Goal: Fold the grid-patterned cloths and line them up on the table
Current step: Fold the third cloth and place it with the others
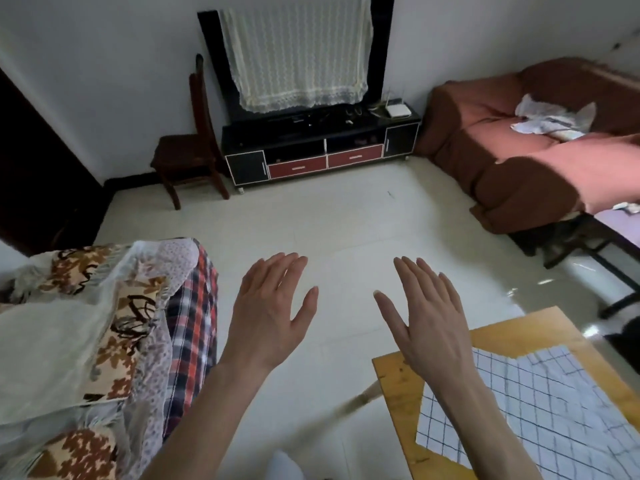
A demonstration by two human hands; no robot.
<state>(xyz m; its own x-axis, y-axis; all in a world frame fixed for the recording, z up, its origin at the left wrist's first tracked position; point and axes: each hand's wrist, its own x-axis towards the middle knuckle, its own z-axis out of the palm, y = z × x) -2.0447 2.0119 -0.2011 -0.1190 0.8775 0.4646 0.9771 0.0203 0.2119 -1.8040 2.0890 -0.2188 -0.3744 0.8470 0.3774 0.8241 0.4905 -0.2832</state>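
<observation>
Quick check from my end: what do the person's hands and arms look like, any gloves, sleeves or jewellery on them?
Both the left hand and the right hand are bare: no gloves, rings or watch show. The forearms are uncovered as far as the picture's lower edge, so no sleeves are in view. The fingernails look short and unpainted.

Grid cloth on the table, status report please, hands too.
Left hand open, right hand open, both holding nothing. Grid cloth spread unfolded on wooden table. Nothing blocking it.

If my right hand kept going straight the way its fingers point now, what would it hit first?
Nothing close, as far as the picture shows. The right hand is open, its fingers aimed up and away over bare floor, past the table. Farther on stands the TV stand, though depth is unclear.
</observation>
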